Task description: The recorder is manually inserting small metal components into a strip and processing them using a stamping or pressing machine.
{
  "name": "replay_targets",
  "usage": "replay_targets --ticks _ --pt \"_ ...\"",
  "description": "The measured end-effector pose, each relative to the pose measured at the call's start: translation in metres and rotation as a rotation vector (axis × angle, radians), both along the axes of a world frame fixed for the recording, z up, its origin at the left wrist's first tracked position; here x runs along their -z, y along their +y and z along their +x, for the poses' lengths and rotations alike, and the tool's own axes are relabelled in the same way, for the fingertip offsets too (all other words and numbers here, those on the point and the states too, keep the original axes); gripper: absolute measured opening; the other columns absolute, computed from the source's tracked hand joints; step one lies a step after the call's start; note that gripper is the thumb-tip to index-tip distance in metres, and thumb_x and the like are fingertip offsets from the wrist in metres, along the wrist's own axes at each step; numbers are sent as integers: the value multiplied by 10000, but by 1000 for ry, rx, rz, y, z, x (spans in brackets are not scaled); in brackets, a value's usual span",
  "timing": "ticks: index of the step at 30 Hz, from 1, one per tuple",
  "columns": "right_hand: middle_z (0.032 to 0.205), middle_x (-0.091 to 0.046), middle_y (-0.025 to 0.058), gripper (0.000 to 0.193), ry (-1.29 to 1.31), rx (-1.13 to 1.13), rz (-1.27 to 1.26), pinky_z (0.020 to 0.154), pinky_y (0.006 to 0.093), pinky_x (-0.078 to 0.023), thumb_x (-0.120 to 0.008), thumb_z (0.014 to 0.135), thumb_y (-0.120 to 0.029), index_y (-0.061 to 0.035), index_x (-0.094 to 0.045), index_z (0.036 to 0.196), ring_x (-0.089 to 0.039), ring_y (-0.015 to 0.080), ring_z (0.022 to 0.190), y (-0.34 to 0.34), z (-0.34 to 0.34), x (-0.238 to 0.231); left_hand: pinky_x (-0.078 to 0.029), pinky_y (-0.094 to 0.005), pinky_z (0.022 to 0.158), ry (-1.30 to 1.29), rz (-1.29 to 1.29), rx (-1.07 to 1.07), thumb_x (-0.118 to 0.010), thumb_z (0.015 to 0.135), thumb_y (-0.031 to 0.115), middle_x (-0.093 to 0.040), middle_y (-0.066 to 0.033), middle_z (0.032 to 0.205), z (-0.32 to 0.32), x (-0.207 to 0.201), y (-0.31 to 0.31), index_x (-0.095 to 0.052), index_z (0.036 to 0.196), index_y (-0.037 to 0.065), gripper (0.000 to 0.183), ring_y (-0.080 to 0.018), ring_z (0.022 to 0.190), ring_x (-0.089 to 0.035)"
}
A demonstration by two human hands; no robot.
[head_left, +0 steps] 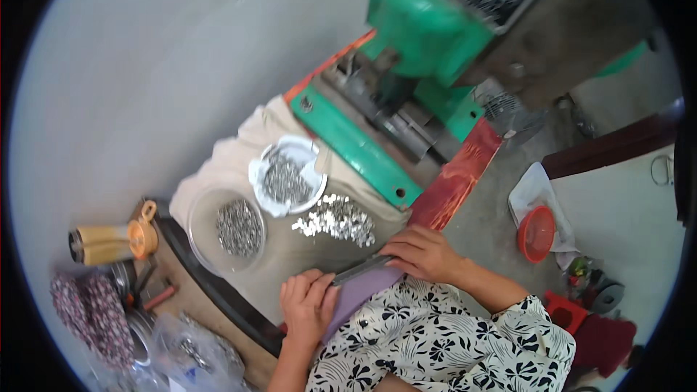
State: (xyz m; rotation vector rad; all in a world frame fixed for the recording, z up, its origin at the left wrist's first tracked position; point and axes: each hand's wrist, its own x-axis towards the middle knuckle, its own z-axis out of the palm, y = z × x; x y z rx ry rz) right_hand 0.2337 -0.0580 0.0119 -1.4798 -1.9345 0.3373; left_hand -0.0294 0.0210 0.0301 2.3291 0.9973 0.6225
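Between my two hands lies a narrow dark grey bar (361, 269), slanting up to the right near the table's front edge. My left hand (308, 303) has its fingers closed on the bar's left end, and my right hand (423, 252) grips the right end. Just beyond the bar, a loose pile of small shiny metal pieces (340, 219) is spread on the table. A white bowl (317, 151) with small metal parts stands behind that pile. To its left, a clear round tub (203, 236) holds more small grey metal parts. Purple cloth (356, 303) shows under the bar.
A green machine press (428, 25) with a green base (356, 152) rises at the back right. Beige cloth (218, 163) covers the table's far left. A yellow bottle (105, 243), a red-handled hammer (161, 296) and a plastic bag (192, 356) lie left. An orange basket (536, 234) stands right.
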Motion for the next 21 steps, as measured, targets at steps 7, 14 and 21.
replay_targets --ticks 7,14,21 --pt "973 -690 109 252 -39 439 224 707 387 -556 -788 772 -118 -54 -691 996 -675 301 827 4 64 -67 -478 -404 689 -227 295 406 -769 744 83 -614 -87 957 125 -60 99 -690 970 52 242 -285 817 -603" --pt "912 -643 120 228 151 585 204 607 289 -579 -753 820 -43 19 -671 1023 -693 208 708 19 86 -60 -520 -425 715 16 383 609 -752 744 87 -578 -79 923 203 -77 148 -678 966 45 237 -299 875 -644" --pt "847 -633 119 205 105 653 120 583 314 -557 -747 808 -33 27 -673 989 -675 210 667 -8 82 -57 -528 -429 726 61 390 754 -739 747 84 -587 -87 928 222 -82 139 -670 899 43 172 -303 871 -644"
